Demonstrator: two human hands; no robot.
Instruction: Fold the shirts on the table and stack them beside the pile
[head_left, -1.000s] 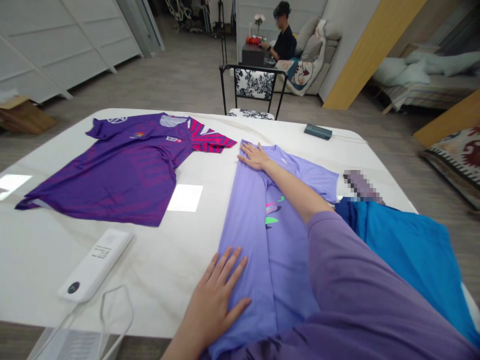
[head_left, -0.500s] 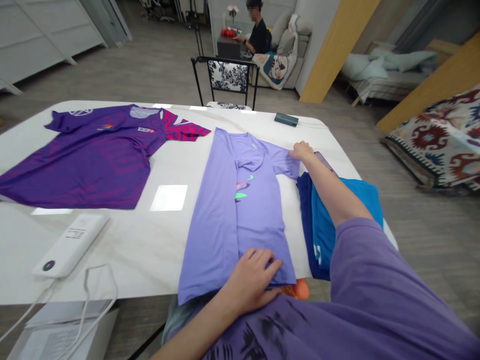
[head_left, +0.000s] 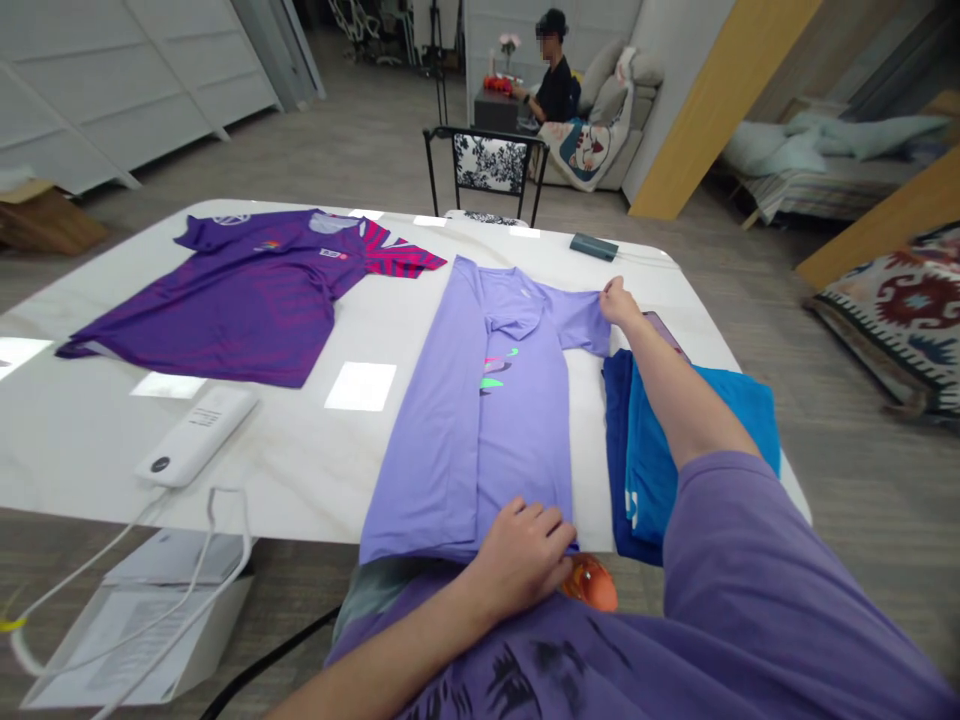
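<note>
A lavender T-shirt (head_left: 525,420) lies on the white table, its left side folded inward over the front, partly covering a green and pink print. Its short sleeve on the right points outward, and my right hand (head_left: 617,302) pinches the cuff. Down at the bottom hem, my left hand (head_left: 527,548) has its fingers curled over the fabric at the table's front edge. Beside the shirt on the right is a stack of folded blue clothes (head_left: 697,430), partly hidden by my right forearm.
A purple jersey (head_left: 240,300) is spread at the table's left. A white corded device (head_left: 199,435) lies nearer the front, and a dark case (head_left: 594,246) at the far edge. A phone (head_left: 664,333) lies beyond the blue stack. Across stands a chair (head_left: 489,165); a person sits farther back.
My view has shifted left. My left fingers have curled in more at the hem, and the shirt's lower right corner has drawn inward. My right hand stays at the sleeve cuff.
</note>
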